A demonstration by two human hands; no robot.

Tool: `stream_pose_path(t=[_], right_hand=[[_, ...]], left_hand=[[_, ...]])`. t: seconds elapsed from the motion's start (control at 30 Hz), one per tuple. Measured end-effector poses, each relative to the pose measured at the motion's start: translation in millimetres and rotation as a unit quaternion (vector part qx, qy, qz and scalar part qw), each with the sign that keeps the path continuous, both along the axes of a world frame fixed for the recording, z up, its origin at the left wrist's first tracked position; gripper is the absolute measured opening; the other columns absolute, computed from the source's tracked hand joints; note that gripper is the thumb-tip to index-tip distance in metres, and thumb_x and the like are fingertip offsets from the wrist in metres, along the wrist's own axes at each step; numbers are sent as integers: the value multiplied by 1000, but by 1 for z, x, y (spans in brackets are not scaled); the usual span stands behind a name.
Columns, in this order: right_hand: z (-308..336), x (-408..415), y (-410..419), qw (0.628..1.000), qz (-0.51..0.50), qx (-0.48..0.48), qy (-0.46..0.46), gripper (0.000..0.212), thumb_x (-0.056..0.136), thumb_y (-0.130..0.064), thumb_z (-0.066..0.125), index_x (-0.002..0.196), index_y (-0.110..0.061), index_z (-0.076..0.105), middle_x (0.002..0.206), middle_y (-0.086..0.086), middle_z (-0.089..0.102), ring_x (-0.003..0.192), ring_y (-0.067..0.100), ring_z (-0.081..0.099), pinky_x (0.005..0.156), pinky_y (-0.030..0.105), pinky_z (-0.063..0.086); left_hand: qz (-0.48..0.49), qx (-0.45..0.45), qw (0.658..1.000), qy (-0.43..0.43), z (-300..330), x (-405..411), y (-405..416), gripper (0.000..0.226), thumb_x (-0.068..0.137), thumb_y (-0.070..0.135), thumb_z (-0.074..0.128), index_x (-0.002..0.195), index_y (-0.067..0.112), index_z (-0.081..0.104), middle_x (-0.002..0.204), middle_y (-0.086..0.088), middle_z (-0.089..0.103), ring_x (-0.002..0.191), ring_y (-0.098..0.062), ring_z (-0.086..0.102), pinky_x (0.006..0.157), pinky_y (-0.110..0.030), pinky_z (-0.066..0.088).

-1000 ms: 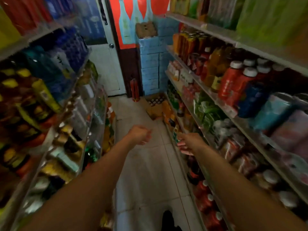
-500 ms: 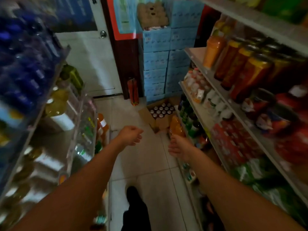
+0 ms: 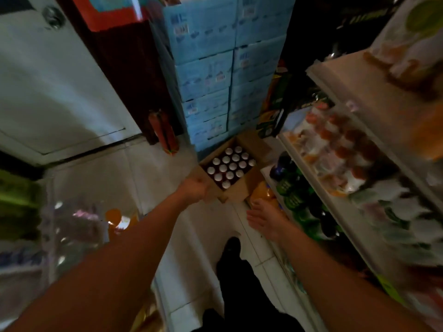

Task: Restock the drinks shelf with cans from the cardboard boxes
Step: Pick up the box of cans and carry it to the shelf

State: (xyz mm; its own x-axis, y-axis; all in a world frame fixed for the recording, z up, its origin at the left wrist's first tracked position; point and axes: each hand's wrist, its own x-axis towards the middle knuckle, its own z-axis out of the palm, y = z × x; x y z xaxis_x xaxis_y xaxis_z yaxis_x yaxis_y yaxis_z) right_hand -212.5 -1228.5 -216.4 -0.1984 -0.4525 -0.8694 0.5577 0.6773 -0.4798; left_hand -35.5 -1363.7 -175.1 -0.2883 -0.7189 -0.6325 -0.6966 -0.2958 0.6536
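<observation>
Brown corrugated cardboard box (image 3: 236,190) on pale tiled floor (image 3: 203,248), flaps folded open, packed with dark round cans (image 3: 229,166) showing pale circular tops in tight rows. Sits at aisle end, touching base of tall stack of light-blue printed cartons (image 3: 206,75), just beside low end of white shelf unit (image 3: 335,207) on right; probably parked there for short reach to shelf. Left hand (image 3: 194,191) over near-left flap of box, fingers curled; blurred, cannot tell whether gripping flap or only touching it. Right hand (image 3: 265,220) lower, fingers extended and relaxed, holding nothing, near shelf front and apart from box. Orange rounded plastic item (image 3: 261,191) between box and right hand, identity unclear. Shelves on right carrying green bottles (image 3: 294,197) and red-capped packs (image 3: 340,144), soft motion blur. White door (image 3: 55,92) at left rear; dark trouser leg (image 3: 237,267) below. Judgement: approach and reach step, no can lifted yet, restocking barely begun. Likely risk: thin flap bending if pulled.
</observation>
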Motion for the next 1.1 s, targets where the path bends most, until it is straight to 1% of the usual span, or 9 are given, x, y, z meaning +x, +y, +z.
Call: stream_pose_path(t=[0.17, 0.3, 0.37, 0.47, 0.57, 0.67, 0.87, 1.0, 1.1], right_hand=[[-100, -18, -119, 998, -45, 42, -11, 46, 93, -40, 61, 133, -17, 53, 132, 9, 52, 117, 25, 50, 94, 38, 45], [-176, -30, -193, 993, -94, 74, -21, 55, 91, -38, 66, 141, -24, 49, 147, 5, 41, 132, 25, 41, 97, 38, 42], [-204, -32, -215, 989, -118, 84, -23, 55, 91, -35, 66, 142, -24, 48, 149, 3, 39, 134, 25, 39, 97, 38, 41], [-263, -45, -258, 984, -144, 101, -27, 52, 92, -32, 65, 140, -23, 48, 148, 1, 37, 137, 24, 34, 106, 40, 38], [-320, -59, -278, 984, -135, 118, 15, 53, 94, -26, 61, 143, -19, 43, 139, 3, 38, 133, 26, 37, 106, 42, 37], [-388, -73, -278, 968, -236, 90, -12, 59, 99, -5, 52, 151, -10, 26, 157, 6, 22, 145, 25, 23, 107, 25, 28], [-477, -78, -287, 979, -183, 93, -6, 17, 100, -24, 52, 115, -22, 57, 121, 4, 55, 100, 17, 53, 90, 38, 44], [-528, -94, -295, 981, -184, 35, -45, 41, 70, -40, 83, 101, -15, 74, 95, 8, 69, 103, 30, 57, 106, 51, 43], [-563, -103, -286, 966, -238, -29, -97, 62, 50, -44, 93, 105, -25, 74, 136, 11, 59, 131, 33, 48, 114, 51, 33]], left_hand=[[-77, -32, 996, -44, -88, -24, -120, 81, 66, 62, 52, 126, 9, 62, 126, -12, 63, 120, -27, 57, 93, -26, 40], [-83, 26, 995, -38, -160, -46, -206, 56, 88, 32, 67, 135, 6, 51, 133, -18, 58, 124, -35, 54, 102, -37, 41], [-91, 10, 994, -55, -187, -54, -234, 48, 94, 23, 64, 137, 6, 50, 133, -15, 57, 126, -33, 53, 96, -30, 40], [-125, 12, 989, -80, -250, -74, -290, 51, 95, 26, 62, 140, 9, 46, 130, -7, 53, 128, -28, 49, 87, -23, 35], [-160, 42, 981, -97, -316, -85, -332, 62, 92, 30, 66, 146, 13, 38, 144, -10, 46, 132, -28, 44, 95, -26, 36], [-200, 51, 970, -128, -384, -99, -360, 63, 90, 30, 68, 144, 15, 41, 143, -14, 50, 127, -31, 50, 95, -29, 40], [-248, 33, 963, -98, -492, -116, -390, 60, 85, 23, 74, 139, 19, 49, 140, -8, 52, 130, -26, 49, 100, -24, 36], [-130, 134, 981, -53, -553, -130, -398, 51, 81, 25, 77, 128, 13, 59, 126, -5, 62, 112, -22, 60, 88, -25, 42], [-38, 316, 947, 34, -574, -143, -405, 20, 95, 20, 57, 111, 9, 64, 104, -6, 69, 94, -19, 64, 82, -31, 50]])
